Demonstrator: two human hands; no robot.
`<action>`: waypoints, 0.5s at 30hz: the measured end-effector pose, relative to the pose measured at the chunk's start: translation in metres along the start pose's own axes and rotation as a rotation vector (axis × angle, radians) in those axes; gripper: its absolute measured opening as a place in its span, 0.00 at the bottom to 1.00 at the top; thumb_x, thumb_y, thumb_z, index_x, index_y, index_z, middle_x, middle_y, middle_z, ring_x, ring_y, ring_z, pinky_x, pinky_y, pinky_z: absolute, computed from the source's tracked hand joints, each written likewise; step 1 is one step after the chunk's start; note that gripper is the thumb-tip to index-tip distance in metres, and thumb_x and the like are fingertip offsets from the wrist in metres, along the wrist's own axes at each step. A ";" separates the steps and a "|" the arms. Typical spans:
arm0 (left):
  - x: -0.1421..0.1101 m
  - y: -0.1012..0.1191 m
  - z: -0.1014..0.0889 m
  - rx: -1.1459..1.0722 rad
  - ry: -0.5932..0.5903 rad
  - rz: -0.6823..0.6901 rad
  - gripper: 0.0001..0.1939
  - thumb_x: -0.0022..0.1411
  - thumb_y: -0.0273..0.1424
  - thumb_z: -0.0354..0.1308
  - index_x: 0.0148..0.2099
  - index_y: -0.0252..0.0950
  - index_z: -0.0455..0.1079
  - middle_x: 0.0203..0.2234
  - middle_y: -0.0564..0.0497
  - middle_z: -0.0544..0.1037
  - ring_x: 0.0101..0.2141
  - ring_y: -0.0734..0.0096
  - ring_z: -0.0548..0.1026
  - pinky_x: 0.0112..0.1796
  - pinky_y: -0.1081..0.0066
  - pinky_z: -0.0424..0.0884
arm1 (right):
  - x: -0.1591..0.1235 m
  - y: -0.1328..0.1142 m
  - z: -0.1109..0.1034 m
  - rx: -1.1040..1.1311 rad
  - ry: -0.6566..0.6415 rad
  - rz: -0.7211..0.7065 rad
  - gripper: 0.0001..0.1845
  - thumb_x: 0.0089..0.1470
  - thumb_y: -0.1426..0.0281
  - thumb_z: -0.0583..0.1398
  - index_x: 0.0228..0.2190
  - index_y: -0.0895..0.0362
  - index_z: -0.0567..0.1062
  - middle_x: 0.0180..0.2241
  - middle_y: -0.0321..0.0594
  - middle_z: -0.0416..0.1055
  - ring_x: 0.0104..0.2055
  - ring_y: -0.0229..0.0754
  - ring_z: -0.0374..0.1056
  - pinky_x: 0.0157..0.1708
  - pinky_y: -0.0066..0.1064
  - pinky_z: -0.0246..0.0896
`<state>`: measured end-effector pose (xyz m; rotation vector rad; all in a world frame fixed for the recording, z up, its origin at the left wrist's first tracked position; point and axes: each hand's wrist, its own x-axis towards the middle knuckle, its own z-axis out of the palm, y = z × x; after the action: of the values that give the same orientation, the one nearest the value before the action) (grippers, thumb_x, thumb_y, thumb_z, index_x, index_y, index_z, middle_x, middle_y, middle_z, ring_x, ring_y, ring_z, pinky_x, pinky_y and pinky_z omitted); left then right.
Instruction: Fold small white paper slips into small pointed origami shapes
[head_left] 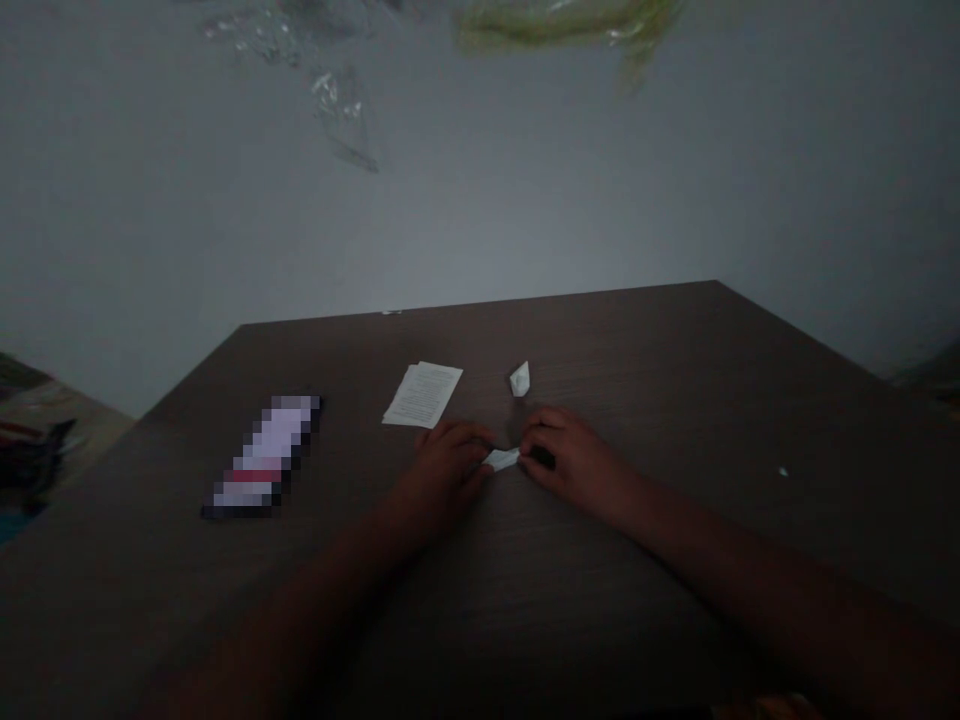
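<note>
A small folded piece of white paper (pixel 502 460) is pinched between my two hands, just above or on the dark tabletop. My left hand (pixel 448 470) has its fingers closed on the paper's left end. Gripping the right end are the thumb and fingertips of my right hand (pixel 568 450). Just beyond my right hand stands a small folded white paper shape (pixel 520 379) with a pointed top. A short stack of printed paper sheets (pixel 424 394) lies past my left hand.
A phone (pixel 264 455) with a blurred lit screen lies to the left on the brown wooden table (pixel 637 350). A tiny white scrap (pixel 782 471) is at the right. Behind the table rises a grey wall (pixel 525 200) with clear and yellowish plastic (pixel 566 28) high up.
</note>
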<state>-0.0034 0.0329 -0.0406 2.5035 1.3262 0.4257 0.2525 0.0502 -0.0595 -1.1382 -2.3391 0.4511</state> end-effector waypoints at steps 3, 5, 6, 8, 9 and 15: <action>0.000 0.000 -0.001 -0.008 -0.012 -0.011 0.10 0.76 0.25 0.60 0.49 0.42 0.82 0.61 0.46 0.84 0.63 0.48 0.77 0.66 0.44 0.71 | 0.000 0.001 0.002 0.006 -0.002 0.002 0.04 0.64 0.76 0.68 0.40 0.54 0.83 0.47 0.46 0.79 0.53 0.53 0.75 0.57 0.47 0.71; 0.000 0.001 -0.002 -0.017 -0.028 -0.006 0.10 0.76 0.26 0.60 0.50 0.41 0.82 0.61 0.45 0.84 0.63 0.48 0.76 0.66 0.43 0.71 | 0.000 0.002 0.002 0.023 -0.007 0.004 0.04 0.64 0.75 0.69 0.40 0.54 0.83 0.47 0.46 0.79 0.53 0.52 0.76 0.56 0.46 0.71; 0.000 0.001 -0.002 -0.019 -0.027 -0.003 0.10 0.77 0.25 0.59 0.50 0.41 0.82 0.62 0.45 0.83 0.64 0.48 0.76 0.66 0.43 0.71 | 0.000 0.003 0.003 0.035 -0.008 0.004 0.05 0.64 0.75 0.69 0.40 0.54 0.83 0.48 0.46 0.79 0.53 0.52 0.76 0.56 0.45 0.71; 0.000 0.002 -0.003 -0.017 -0.021 -0.002 0.11 0.77 0.25 0.59 0.51 0.40 0.82 0.61 0.46 0.83 0.64 0.48 0.76 0.67 0.44 0.70 | 0.001 0.003 0.003 0.059 -0.009 0.007 0.05 0.64 0.76 0.70 0.40 0.54 0.83 0.48 0.46 0.79 0.53 0.51 0.76 0.56 0.44 0.71; 0.000 0.002 -0.003 -0.015 -0.019 -0.008 0.11 0.77 0.25 0.59 0.50 0.41 0.82 0.61 0.47 0.83 0.64 0.48 0.76 0.67 0.45 0.70 | 0.001 0.004 0.003 0.069 -0.011 0.010 0.05 0.64 0.76 0.70 0.40 0.54 0.83 0.48 0.45 0.79 0.53 0.51 0.76 0.56 0.44 0.71; 0.001 0.001 -0.001 -0.008 -0.012 -0.024 0.08 0.75 0.24 0.62 0.49 0.39 0.82 0.61 0.44 0.83 0.65 0.47 0.75 0.66 0.40 0.70 | 0.003 0.005 0.001 0.084 -0.046 0.027 0.06 0.63 0.75 0.71 0.39 0.53 0.82 0.49 0.45 0.80 0.55 0.52 0.76 0.58 0.47 0.69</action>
<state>-0.0022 0.0334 -0.0386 2.4773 1.3456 0.4092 0.2534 0.0549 -0.0621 -1.1329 -2.3233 0.5853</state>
